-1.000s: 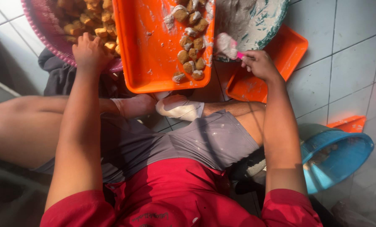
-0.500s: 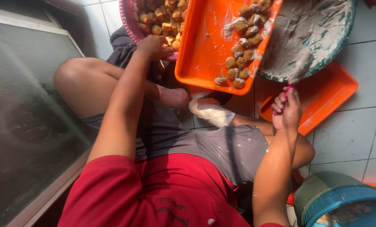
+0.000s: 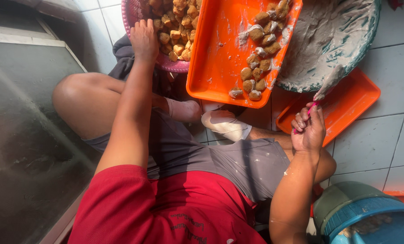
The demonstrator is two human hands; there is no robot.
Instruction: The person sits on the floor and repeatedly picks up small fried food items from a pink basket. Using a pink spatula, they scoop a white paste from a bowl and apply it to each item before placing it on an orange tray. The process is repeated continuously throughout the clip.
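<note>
My left hand (image 3: 144, 37) reaches into a pink basket (image 3: 134, 11) full of brown fried tofu pieces (image 3: 177, 27), fingers curled down on them. My right hand (image 3: 308, 129) is shut on a pink-handled spoon (image 3: 326, 86) coated in white paste, its tip at the rim of a large bowl (image 3: 369, 45) smeared with white paste. Between them an orange tray (image 3: 215, 58) holds several paste-filled tofu pieces (image 3: 258, 58) along its right side.
A second orange tray (image 3: 351, 106) lies under the bowl on the white tiled floor (image 3: 369, 144). A blue bucket (image 3: 360, 217) stands at the lower right. I sit cross-legged in grey shorts and a red shirt. A dark glass panel (image 3: 25, 135) runs along the left.
The view has swung left and tilted. My right hand drew the spoon back from the orange tray toward the bowl's rim. My left hand stays on the tofu in the pink basket.
</note>
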